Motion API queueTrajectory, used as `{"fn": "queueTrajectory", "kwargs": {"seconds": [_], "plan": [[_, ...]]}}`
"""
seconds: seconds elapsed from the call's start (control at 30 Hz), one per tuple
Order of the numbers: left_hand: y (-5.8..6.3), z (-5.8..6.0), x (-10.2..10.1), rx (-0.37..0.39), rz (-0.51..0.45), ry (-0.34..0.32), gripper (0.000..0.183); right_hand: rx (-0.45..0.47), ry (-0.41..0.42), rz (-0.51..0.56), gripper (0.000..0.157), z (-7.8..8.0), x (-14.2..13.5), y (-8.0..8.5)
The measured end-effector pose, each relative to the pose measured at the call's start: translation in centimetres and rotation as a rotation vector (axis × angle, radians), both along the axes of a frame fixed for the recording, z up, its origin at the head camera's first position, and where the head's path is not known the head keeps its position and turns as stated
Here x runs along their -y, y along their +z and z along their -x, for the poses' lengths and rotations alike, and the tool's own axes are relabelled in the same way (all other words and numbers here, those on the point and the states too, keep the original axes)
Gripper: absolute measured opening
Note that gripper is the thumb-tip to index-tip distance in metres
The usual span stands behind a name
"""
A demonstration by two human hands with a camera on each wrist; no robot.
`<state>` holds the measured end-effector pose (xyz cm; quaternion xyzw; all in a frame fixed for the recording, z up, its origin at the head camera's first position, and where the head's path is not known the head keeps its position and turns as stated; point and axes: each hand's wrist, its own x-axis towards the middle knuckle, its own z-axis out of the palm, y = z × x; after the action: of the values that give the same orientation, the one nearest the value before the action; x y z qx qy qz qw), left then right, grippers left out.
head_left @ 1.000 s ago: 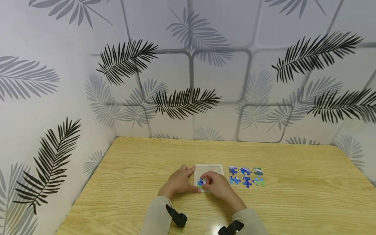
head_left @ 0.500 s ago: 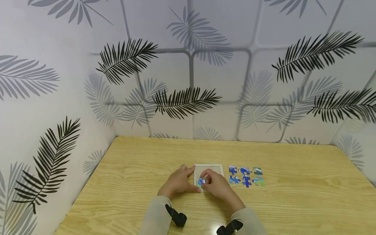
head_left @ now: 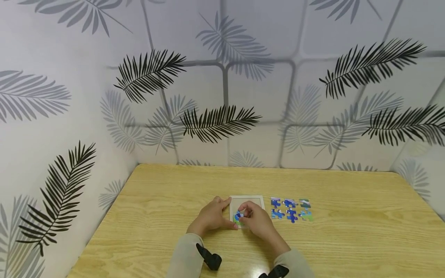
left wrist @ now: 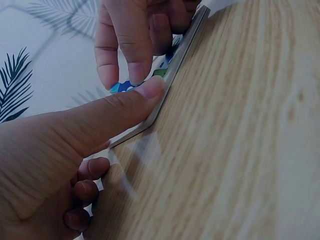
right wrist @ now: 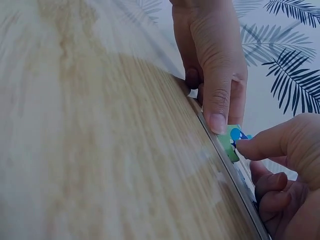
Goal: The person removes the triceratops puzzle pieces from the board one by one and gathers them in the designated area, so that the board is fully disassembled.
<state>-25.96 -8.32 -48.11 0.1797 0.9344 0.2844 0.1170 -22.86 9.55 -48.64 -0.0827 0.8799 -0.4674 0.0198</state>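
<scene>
A small white puzzle tray (head_left: 247, 196) lies on the table, bare inside except for its lower left corner. My left hand (head_left: 213, 216) holds the tray at its left side, the thumb on the near edge and the index finger by the far left corner. Over the lower left corner, my right hand (head_left: 256, 219) pinches a blue and green jigsaw piece (right wrist: 233, 139) between thumb and fingers. That piece (left wrist: 120, 88) also shows past the left thumb in the left wrist view. Fingers hide part of it, so I cannot tell whether it lies flat.
Right of the tray, several loose jigsaw pieces (head_left: 291, 214) lie in two rows on the wooden table (head_left: 167, 193). A patterned wall (head_left: 201, 146) rises behind the table, and another stands at its left. A black wrist strap (head_left: 209, 258) sits on the left sleeve.
The right fingers shift only slightly over the tray's lower left corner, still pinching the jigsaw piece. The left hand and loose pieces stay put; the head view tilts a little.
</scene>
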Motion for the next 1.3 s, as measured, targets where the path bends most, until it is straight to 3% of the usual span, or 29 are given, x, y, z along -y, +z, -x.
{"fn": "queueTrajectory", "kwargs": {"seconds": [0.37,0.67,0.93,1.3], "plan": [[0.0,-0.3,-0.2,-0.012,-0.009,-0.017,0.098,-0.005,-0.107,0.128,0.010,-0.3,0.1,0.0],[-0.1,-0.1,-0.3,0.006,0.007,-0.006,0.098,-0.054,-0.172,0.185,0.004,-0.1,-1.8,1.0],[0.3,-0.3,-0.2,0.029,-0.007,0.009,0.097,-0.020,-0.218,0.147,0.005,-0.6,-5.2,0.8],[0.2,-0.1,-0.1,0.028,-0.001,0.006,0.098,0.048,-0.233,0.033,0.005,-2.8,-9.5,0.5]]}}
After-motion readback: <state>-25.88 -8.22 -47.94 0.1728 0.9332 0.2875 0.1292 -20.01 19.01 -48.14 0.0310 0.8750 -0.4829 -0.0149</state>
